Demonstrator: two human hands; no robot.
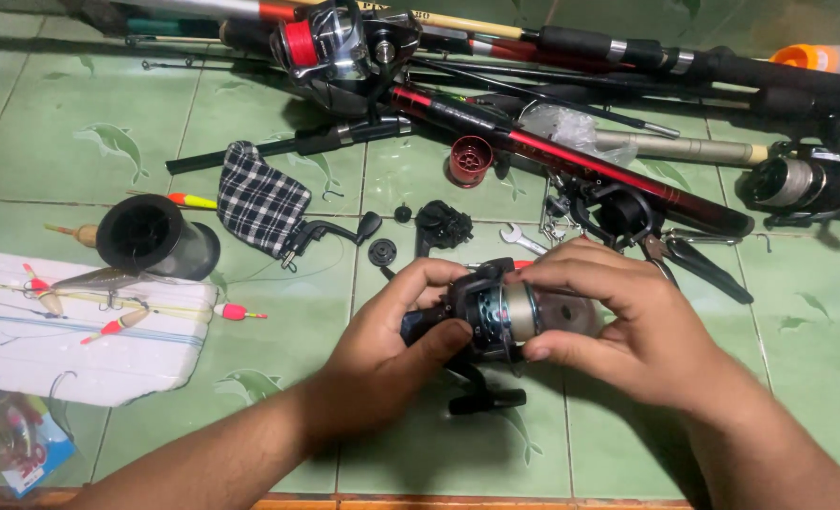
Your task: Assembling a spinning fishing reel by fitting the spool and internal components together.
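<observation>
A black spinning fishing reel [481,316] with a silvery spool is held low over the green tiled floor [278,368], between both hands. My left hand [387,354] grips the reel's body from the left, thumb pressed against its side. My right hand [609,326] closes around the spool end from the right, fingers curled over the top. The reel's black foot [486,400] sticks out below the hands.
Loose reel parts lie just beyond: a black crank handle [335,231], a red spool [470,160], small knobs, a wrench [522,239]. Several rods and reels [571,156] cross the back. A checked cloth [261,200], a line spool [151,236] and floats on white foam [51,349] sit left.
</observation>
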